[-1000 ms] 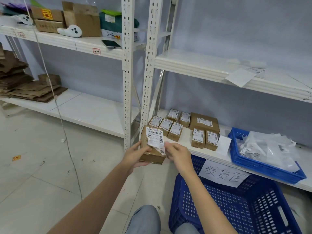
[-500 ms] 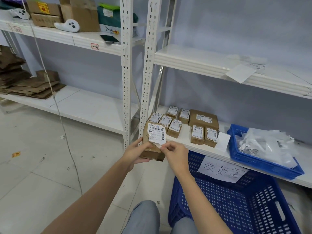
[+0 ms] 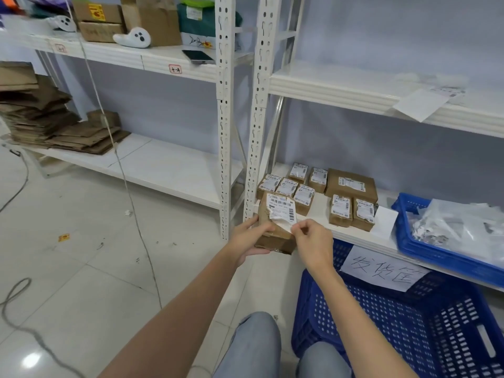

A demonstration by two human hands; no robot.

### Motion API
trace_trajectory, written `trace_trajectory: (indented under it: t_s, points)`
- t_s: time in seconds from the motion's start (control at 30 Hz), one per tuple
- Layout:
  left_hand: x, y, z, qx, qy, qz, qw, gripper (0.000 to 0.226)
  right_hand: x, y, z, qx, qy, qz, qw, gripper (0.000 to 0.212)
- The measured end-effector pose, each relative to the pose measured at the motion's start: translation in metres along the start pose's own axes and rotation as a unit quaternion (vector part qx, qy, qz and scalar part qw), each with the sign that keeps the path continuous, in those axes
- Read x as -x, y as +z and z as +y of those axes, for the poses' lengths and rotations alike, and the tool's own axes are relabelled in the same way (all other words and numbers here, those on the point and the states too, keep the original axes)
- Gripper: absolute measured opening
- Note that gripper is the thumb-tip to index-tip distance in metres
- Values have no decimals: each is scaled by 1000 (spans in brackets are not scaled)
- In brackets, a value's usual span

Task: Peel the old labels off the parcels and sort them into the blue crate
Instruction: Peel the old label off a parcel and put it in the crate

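My left hand (image 3: 249,238) grips a brown cardboard parcel (image 3: 275,236) in front of the lower shelf, thumb on its top face. The parcel's white barcode label (image 3: 282,210) is partly lifted, its lower right corner curled away from the cardboard. My right hand (image 3: 311,240) pinches that loose corner between thumb and forefinger. Several more labelled brown parcels (image 3: 321,196) lie on the lower shelf just behind. The large blue crate (image 3: 409,320) stands on the floor below my right forearm, with a handwritten paper sign on its rim.
A shallow blue tray (image 3: 425,241) of clear plastic bags sits on the lower shelf at right. White perforated shelf posts (image 3: 256,110) stand just left of the parcel. Flattened cardboard (image 3: 41,115) is stacked at left. Cables trail over the tiled floor. My knees show at the bottom.
The label's lower corner has come further off the parcel, pulled by my right hand. The parcel has stayed in my left hand; the view has shifted slightly.
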State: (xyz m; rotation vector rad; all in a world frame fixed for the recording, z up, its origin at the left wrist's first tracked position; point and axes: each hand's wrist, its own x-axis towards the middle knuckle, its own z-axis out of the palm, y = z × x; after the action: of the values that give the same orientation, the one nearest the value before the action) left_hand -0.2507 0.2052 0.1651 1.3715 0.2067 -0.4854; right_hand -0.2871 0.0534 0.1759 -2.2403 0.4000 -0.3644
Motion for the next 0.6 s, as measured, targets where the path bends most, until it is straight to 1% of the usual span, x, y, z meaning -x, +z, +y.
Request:
trace_trajectory:
  t_s: [0.1, 0.23, 0.3, 0.33, 0.4, 0.47, 0.6]
  points:
    - [2, 2, 1, 6, -5, 8, 1000, 72, 1, 0, 3, -54, 7, -6, 998, 13]
    - [-5, 1, -2, 6, 0, 20, 1000, 71, 7, 4, 7, -107, -9, -25, 994, 15]
    - [-9, 0, -4, 1, 2, 23, 1000, 68, 9, 2, 7, -129, 8, -29, 991, 20]
    - [-10, -2, -5, 0, 2, 22, 1000, 66, 9, 2, 7, -137, 12, -32, 990, 17]
    - [-10, -2, -6, -2, -1, 18, 1000, 62, 9, 2, 9, -132, -4, -31, 991, 9]
    - [-10, -1, -6, -7, -5, 15, 1000, 60, 9, 3, 10, -113, -16, -18, 993, 10]
    - [-11, 1, -5, -12, -7, -1, 1000, 61, 7, 2, 5, -47, -3, 2, 999, 12]
